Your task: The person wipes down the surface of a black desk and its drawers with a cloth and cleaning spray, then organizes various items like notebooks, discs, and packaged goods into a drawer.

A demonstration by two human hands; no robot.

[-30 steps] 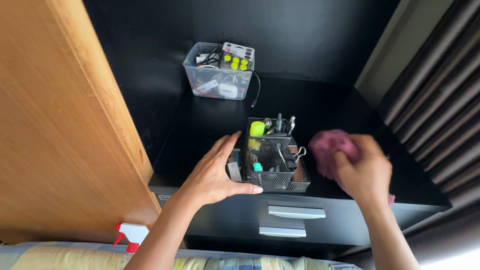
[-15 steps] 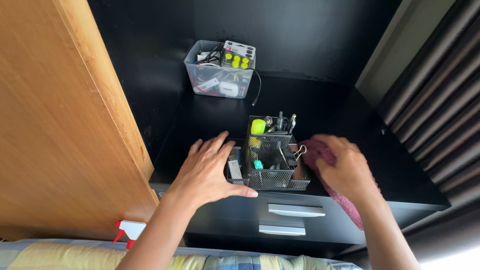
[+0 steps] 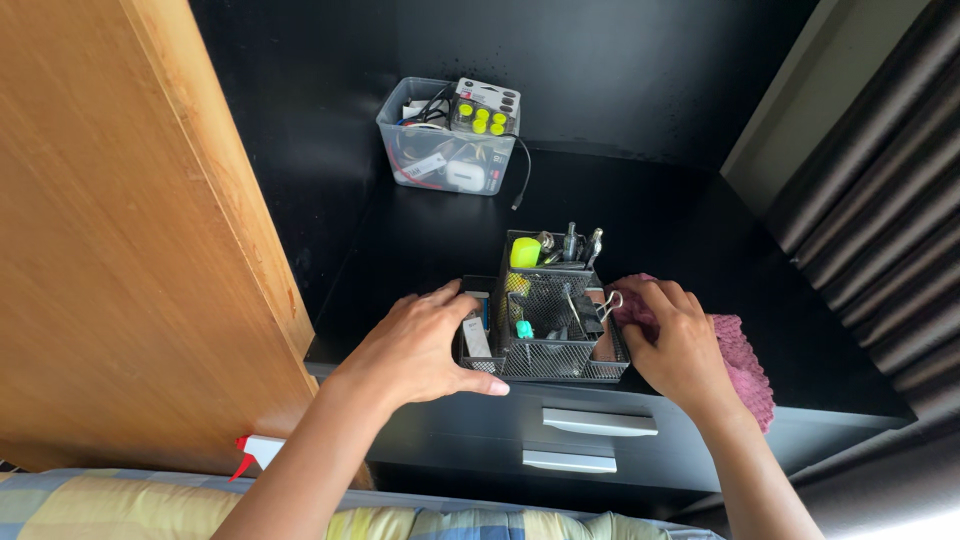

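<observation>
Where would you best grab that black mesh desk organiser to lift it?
Probably by the two short side walls of the mesh organiser, one hand from each side. It is wide, boxy and full of upright pens, so the top offers no grip. The left hand already rests on its left wall.

Desk organiser (image 3: pixel 548 330): black wire mesh, fine grid pattern. Contents noted: one neon yellow-green item at the rear, one small teal piece toward the front, silver metal clips and tool tips, one white slip on the side nearest the left hand (image 3: pixel 425 345).

Cloth (image 3: pixel 738 360) beneath the right hand (image 3: pixel 680 345): dusty pink, knitted texture.

Desk top (image 3: pixel 440 240): matte black. Drawer front black, handles (image 3: pixel 600 422) brushed silver.

Storage bin (image 3: pixel 445 145): clear plastic, holding black cables, white pieces and a grey card with neon yellow dots.

Panel (image 3: pixel 120 240) at left: warm orange-brown wood grain.

Spray bottle (image 3: pixel 260 452): white body, red trigger.

Fabric (image 3: pixel 90 505) along the bottom edge: yellow and blue plaid.

Curtain (image 3: pixel 880 200): dark grey, vertical folds.
</observation>
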